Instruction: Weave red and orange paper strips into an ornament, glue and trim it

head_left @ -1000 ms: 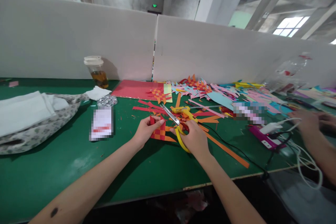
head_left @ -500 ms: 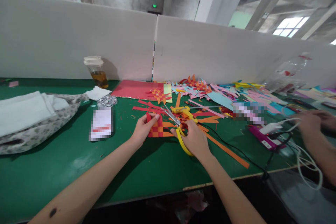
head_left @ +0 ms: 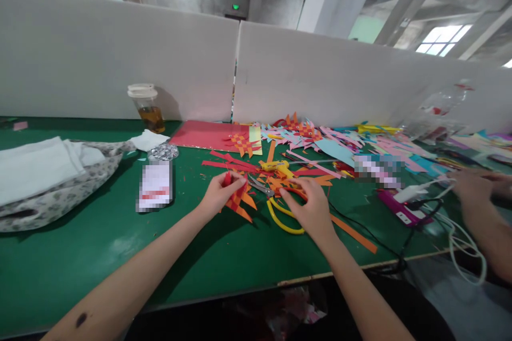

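Note:
My left hand (head_left: 221, 196) pinches a woven red and orange paper piece (head_left: 237, 203) between thumb and fingers. Pointed orange ends stick out from its right side, and the fingers hide part of it. Just right of it, a pair of scissors with yellow handles (head_left: 285, 222) lies on the green table, blades toward the paper. Over the upper handle is my right hand (head_left: 310, 203), its thumb and fingers apart around that loop and not closed on it. Behind the scissors rests a yellow glue gun (head_left: 276, 167) among red and orange strips (head_left: 230, 161).
A red sheet (head_left: 204, 136) bears a finished woven paper fish (head_left: 241, 144). Colored paper scraps (head_left: 340, 138) pile along the partition. A lidded cup (head_left: 149, 109), a cloth bundle (head_left: 52, 181) and a blurred card (head_left: 155, 186) lie left. At right are a power strip (head_left: 402, 208) and another person's hand (head_left: 474, 189).
The woven piece has turned, and its right-side strips now show as pointed ends. The scissors have swung lower onto the table, and my right hand's grip on them has loosened.

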### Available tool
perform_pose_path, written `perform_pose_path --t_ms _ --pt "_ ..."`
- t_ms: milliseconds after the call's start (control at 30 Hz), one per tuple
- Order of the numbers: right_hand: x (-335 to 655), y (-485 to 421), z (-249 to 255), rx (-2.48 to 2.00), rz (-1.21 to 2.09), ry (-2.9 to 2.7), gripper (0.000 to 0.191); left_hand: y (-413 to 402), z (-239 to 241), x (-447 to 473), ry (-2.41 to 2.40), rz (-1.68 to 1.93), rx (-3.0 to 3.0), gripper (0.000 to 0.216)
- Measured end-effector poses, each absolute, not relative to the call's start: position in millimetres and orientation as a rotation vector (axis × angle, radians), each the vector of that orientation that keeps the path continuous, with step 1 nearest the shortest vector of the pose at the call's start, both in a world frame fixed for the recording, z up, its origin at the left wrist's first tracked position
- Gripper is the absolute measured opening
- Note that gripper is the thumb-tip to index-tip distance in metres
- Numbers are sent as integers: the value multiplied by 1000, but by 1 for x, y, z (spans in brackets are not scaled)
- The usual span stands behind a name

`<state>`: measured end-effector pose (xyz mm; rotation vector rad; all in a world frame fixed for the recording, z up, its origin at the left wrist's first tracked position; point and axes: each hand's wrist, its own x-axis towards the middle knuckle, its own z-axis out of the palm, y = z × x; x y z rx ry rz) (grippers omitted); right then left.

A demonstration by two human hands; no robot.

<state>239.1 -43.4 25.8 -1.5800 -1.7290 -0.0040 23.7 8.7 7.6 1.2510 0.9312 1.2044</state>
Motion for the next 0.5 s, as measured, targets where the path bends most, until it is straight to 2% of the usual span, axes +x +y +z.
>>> perform_pose_path --t_ms 133,267,500 --pt "233 -44 38 -1477 379 -1675 32 3 6 26 804 910 1474 23" --pt "217 -40 31 -1494 686 -1755 33 1 3 28 773 805 1566 22" --pt "209 -31 16 -1426 801 -1558 32 -1 5 27 785 767 1657 21"
